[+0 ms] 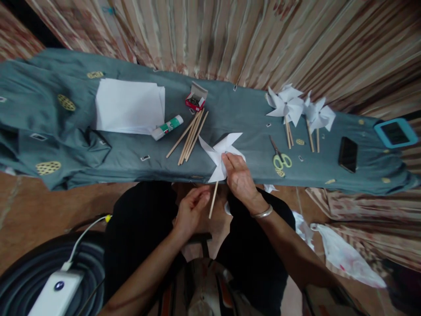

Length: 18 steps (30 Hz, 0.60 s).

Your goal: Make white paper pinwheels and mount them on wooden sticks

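A white paper pinwheel (221, 153) lies at the near edge of the surface (131, 153), which is covered in a grey-green cloth, and the right hand (239, 175) presses its fingers closed on the pinwheel's centre. The left hand (192, 208) hangs just below the edge, fingers curled near the thin wooden stick (213, 199) that juts down from the pinwheel; whether it grips the stick cannot be told. Beyond the left hand a loose bundle of sticks (190, 136) lies angled on the cloth, with bare cloth on either side of it. Past them stand a glue stick (167, 127), a stack of white paper (128, 105) and a small red box (195, 98), its lid open on small dark pieces. To the right of the right hand lie green-handled scissors (279, 156), then finished pinwheels (296, 107) toward the far edge, and a dark phone (347, 153) further out.
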### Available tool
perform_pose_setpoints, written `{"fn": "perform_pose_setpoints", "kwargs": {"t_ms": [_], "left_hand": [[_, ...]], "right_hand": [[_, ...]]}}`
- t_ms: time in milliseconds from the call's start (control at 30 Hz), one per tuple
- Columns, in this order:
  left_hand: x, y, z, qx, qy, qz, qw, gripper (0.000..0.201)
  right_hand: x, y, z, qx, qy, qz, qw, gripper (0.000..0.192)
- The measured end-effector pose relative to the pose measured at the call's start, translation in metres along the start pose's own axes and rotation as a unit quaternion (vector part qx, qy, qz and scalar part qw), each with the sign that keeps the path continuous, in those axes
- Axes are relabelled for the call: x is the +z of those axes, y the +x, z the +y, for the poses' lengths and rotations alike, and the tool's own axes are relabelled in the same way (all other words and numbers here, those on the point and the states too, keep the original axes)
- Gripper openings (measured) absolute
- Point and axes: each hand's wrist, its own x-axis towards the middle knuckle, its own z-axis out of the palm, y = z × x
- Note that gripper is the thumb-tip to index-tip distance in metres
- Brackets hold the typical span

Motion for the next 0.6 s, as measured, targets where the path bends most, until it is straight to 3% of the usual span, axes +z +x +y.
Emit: {"fn": "perform_pose_setpoints", "kwargs": {"t_ms": [67,133,267,400,600], "left_hand": [[-0.011,0.002,0.01,0.132,0.148,-0.004,0.98,0.024],[-0.014,0.014,0.024,0.238,0.245,-0.021,0.94,0.029],[0.004,0.054,0.042,0.389,0.359,-0.072,0.846,0.033],[0.025,0.081,0.04,0.413,0.44,-0.085,0.793,0.039],[0.028,0.081,0.034,0.413,0.483,-0.096,0.767,0.038]], "right_hand": [[0.0,0.0,-0.001,0.003,0.003,-0.002,1.0,0.048],[0.001,0.0,-0.001,0.009,0.008,-0.004,1.0,0.048],[0.003,0.0,-0.001,0.019,0.005,0.015,1.0,0.045],[0.004,-0.002,-0.002,0.019,0.006,0.035,0.999,0.042],[-0.001,-0.001,-0.003,0.01,-0.006,0.007,1.0,0.041]]}}
